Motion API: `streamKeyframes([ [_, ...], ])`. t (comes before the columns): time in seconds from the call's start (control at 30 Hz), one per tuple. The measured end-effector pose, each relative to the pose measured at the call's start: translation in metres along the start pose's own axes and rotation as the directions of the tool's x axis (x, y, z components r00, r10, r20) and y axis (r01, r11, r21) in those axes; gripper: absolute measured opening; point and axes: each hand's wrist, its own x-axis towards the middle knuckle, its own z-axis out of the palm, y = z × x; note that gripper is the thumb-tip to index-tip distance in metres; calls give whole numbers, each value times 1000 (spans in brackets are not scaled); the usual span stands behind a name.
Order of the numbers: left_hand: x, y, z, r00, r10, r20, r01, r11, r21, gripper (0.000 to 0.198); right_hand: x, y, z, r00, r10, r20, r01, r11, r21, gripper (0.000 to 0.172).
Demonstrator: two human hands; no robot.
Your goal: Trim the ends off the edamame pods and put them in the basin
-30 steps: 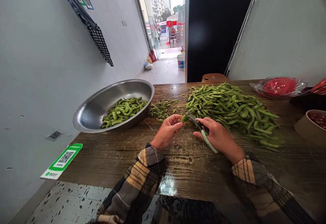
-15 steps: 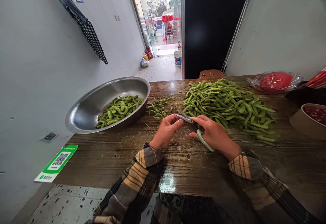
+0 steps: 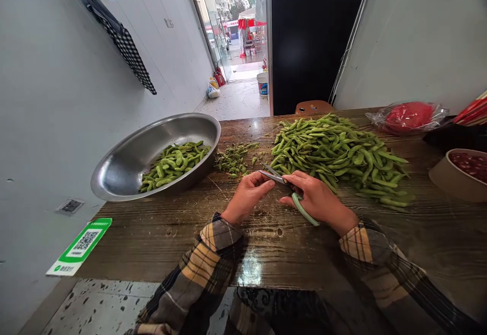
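My right hand point(image 3: 317, 200) grips a pair of scissors point(image 3: 299, 208) with pale green handles, its blades parted and pointing left. Close to the blade tips, my left hand point(image 3: 249, 195) has thumb and fingertips pinched together; whatever is in the pinch is hidden. A large heap of green edamame pods point(image 3: 335, 149) lies on the table just beyond my right hand. Small trimmed scraps point(image 3: 234, 160) are piled past my left hand. To the left, a tilted steel basin point(image 3: 117, 167) holds more pods point(image 3: 177, 162).
The wooden table point(image 3: 160, 243) carries a green QR-code card point(image 3: 79, 246) at its left edge. On the right stand a paper tub point(image 3: 449, 175) of dark red pieces and a red item in clear plastic point(image 3: 409, 116). A brown stool point(image 3: 314, 106) is behind the table.
The scissor blades are spread slightly wider than before. Both hands keep nearly the same place, and the whole view has shifted a little.
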Motion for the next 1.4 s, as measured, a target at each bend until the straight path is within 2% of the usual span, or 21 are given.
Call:
streamKeyframes([
  [0.27, 1, 4, -3, 1000, -10, 8, 10, 999, 34, 23, 1, 1, 0, 1000, 6, 11, -6, 1000, -30, 39],
  [0.47, 2, 6, -6, 990, -79, -113, 50, 970, -237, 29, 2, 3, 0, 991, 91, -97, -95, 995, -33, 45],
  [0.57, 3, 8, -8, 980, -116, -162, 57, 942, -330, 32, 1, 3, 1, 989, 108, -99, -109, 994, -7, 49],
  [0.8, 5, 6, -8, 977, -138, -162, 61, 912, -406, 34, 0, 4, 5, 996, 45, -74, -42, 998, 48, 51],
  [1.0, 5, 6, -5, 973, -150, -178, 55, 892, -449, 34, 0, 0, 4, 997, 57, -48, -56, 998, 27, 53],
  [1.27, 1, 1, 1, 991, -135, -9, 124, 937, -327, 31, 1, -3, 4, 998, 34, -43, -34, 999, 0, 50],
  [1.4, 0, 0, 2, 989, -144, 13, 142, 950, -278, 31, 1, -2, 6, 998, 20, -64, -20, 1000, 3, 50],
])
